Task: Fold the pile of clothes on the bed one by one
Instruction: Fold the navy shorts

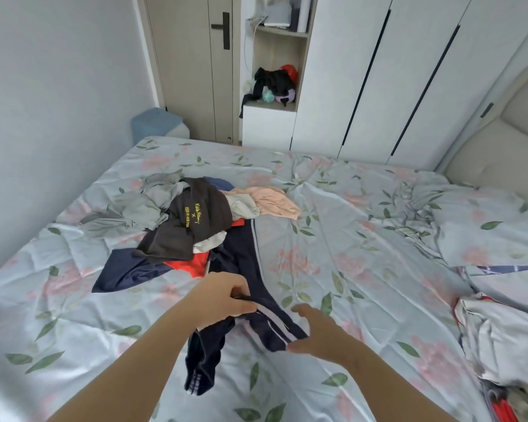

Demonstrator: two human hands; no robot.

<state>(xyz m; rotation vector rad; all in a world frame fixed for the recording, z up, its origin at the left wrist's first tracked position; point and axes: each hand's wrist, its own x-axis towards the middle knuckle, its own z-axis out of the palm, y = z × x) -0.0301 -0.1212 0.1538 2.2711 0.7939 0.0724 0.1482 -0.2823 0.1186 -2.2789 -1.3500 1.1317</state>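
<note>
Here the left hand (226, 300) pinches a fold of the navy garment (247, 263), which trails from the pile (177, 208) in the middle of the bed (378, 239) toward the person. The right hand (314, 333) is spread with straight fingers, thumb at the striped hem. A brown top (195, 226) and red cloth (195, 264) lie over the garment's far end, with a grey shirt (134, 205) to the left and a pink one (275, 202) to the right. Yellow print on the top reads "BLACK" (the script above it is too small to read). A quilt (500, 336) is bunched at the right, and a wardrobe (378, 71) and door (192, 71) stand beyond.
</note>
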